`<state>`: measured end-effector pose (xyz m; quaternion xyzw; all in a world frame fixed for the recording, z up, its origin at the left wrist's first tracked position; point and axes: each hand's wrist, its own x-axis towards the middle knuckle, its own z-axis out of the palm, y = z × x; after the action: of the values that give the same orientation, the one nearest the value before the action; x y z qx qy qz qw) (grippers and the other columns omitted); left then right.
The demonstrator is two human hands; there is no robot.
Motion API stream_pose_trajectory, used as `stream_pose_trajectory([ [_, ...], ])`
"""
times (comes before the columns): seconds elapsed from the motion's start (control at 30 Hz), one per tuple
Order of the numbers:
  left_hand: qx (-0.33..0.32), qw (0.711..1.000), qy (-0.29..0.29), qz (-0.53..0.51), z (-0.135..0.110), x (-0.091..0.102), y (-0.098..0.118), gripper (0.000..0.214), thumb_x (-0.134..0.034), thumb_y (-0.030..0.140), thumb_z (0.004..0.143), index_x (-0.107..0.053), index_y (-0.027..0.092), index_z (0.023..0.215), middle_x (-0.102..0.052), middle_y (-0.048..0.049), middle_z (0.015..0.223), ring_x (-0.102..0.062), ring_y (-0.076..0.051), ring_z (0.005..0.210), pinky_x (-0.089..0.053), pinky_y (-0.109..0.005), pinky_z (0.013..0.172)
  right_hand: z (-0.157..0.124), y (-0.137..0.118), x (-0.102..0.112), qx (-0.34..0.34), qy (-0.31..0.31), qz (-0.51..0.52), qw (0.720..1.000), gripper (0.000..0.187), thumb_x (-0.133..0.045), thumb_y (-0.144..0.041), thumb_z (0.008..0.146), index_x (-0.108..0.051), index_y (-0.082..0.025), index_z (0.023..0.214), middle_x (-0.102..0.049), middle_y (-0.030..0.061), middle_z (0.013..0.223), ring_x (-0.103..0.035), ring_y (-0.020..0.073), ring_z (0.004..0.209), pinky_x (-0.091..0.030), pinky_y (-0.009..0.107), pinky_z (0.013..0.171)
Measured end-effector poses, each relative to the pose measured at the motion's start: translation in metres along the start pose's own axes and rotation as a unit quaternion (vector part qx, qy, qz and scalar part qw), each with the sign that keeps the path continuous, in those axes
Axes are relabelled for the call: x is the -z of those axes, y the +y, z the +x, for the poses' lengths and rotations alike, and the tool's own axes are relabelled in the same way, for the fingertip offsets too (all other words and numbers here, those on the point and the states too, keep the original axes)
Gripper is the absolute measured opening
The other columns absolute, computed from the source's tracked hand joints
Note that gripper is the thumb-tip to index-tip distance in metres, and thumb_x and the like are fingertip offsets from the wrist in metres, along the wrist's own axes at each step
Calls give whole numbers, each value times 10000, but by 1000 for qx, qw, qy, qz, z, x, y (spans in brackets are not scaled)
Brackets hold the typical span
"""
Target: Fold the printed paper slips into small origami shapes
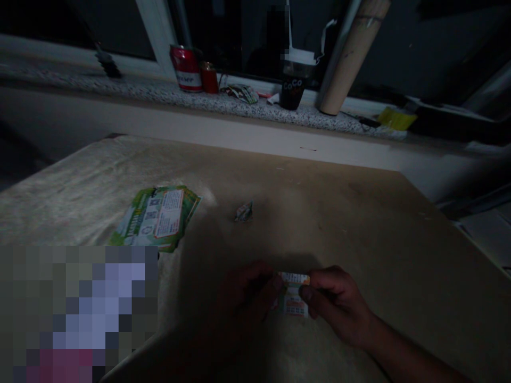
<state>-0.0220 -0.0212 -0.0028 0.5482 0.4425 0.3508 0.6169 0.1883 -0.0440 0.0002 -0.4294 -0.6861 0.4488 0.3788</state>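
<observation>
A small printed paper (295, 303), white and green with red print, is held between my two hands above the table. My left hand (255, 292), dark in shadow, pinches its left edge between thumb and fingers. At the right edge, my right hand (339, 303) grips it with the thumb on top. Beyond my hands lies a small folded piece of printed paper (244, 211). To the left, a fanned stack of green printed leaflets (159, 218) rests on the table. The text on the held paper is too dim to read.
The cloth-covered table (359, 229) reaches to the wall below a speckled sill (247, 109). Along the sill stand a red can (186, 69), an orange-red jar (209, 78), a dark drink cup (293, 85) and a cardboard tube (353, 58). Pixel blocks hide the lower left.
</observation>
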Motion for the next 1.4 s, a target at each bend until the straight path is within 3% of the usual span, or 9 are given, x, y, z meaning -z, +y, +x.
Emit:
stream_pose_trajectory([
  [0.3, -16, 999, 18, 24, 1, 2, -9, 316, -638, 457, 928, -703, 175, 799, -571, 23, 645, -486, -120, 590, -364, -214, 526, 1, 1, -1, -6, -6, 22, 1000, 460, -521, -398, 1051, -584, -180, 651, -530, -28, 545, -481, 92, 489, -364, 209, 487],
  [0.73, -41, 991, -33, 124, 0, -1, -9, 214, -637, 372, 889, -741, 192, 836, -663, 6, 674, -561, -155, 621, -387, -248, 571, 1, 4, -1, 12, 12, -27, 999, 290, -596, -256, 969, -626, -182, 690, -481, -44, 554, -421, 94, 501, -329, 219, 475],
  [0.9, -55, 984, -17, 168, -1, -1, -11, 185, -645, 362, 889, -757, 214, 891, -717, -13, 780, -617, -183, 710, -452, -276, 658, 5, 2, -4, 29, 36, -25, 999, 159, -646, -161, 907, -660, -185, 750, -596, -25, 609, -530, 106, 541, -405, 217, 508],
  [1.13, -106, 978, 3, 179, -1, -2, -12, 152, -635, 314, 889, -738, 210, 847, -667, -8, 740, -587, -172, 678, -433, -275, 638, 9, -1, -4, 70, 53, -30, 996, 112, -706, -127, 862, -684, -196, 777, -645, 6, 683, -599, 141, 628, -460, 255, 562],
  [1.4, -112, 980, 1, 163, -1, -1, -3, 111, -641, 283, 862, -707, 207, 815, -646, 3, 712, -573, -154, 640, -415, -256, 599, 9, -2, -4, 84, 70, -47, 993, 135, -683, -81, 812, -658, -199, 751, -623, -5, 673, -579, 129, 593, -431, 237, 524],
])
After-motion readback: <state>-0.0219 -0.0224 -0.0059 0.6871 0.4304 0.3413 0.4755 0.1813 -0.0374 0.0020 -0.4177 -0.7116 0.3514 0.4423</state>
